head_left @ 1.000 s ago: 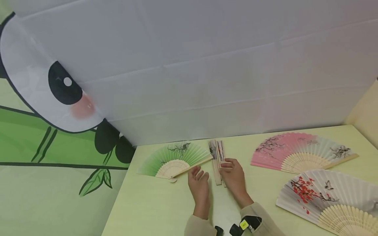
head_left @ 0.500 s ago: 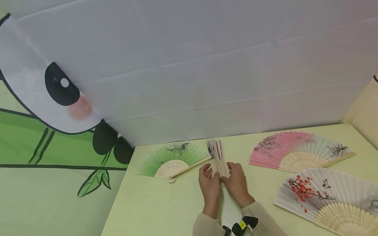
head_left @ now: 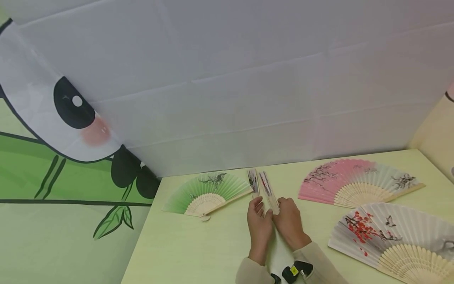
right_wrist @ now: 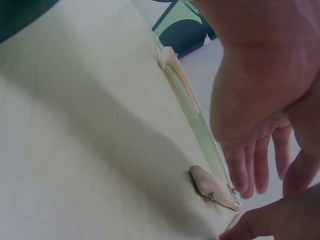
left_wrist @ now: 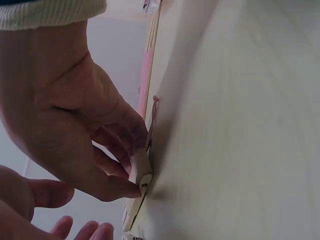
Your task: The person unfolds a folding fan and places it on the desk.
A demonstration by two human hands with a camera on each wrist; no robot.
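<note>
Two folded hand fans lie near the back of the table. My right hand (head_left: 290,223) pinches the lower end of the right folded fan (head_left: 268,188), thumb on one side and fingers on the other. In the left wrist view that pivot end (left_wrist: 144,175) shows between thumb and fingertips, a thin pinkish cord (left_wrist: 153,112) beside it. The left folded fan (head_left: 252,181) lies on the table, its pivot end (right_wrist: 212,187) visible in the right wrist view. Beside it my left hand (head_left: 259,228) has loosely bent fingers with nothing between them.
A spread green fan (head_left: 213,189) lies at the left, its right edge close to the left folded fan. To the right are a spread pink-and-white fan (head_left: 358,183) and a white fan with red blossoms (head_left: 393,232). A printed cloth wall (head_left: 227,118) stands behind the table (head_left: 184,248).
My left hand has moved right, close to the right hand. The two folded fans, side by side half a second ago, now spread apart in a V, the right one tilted.
</note>
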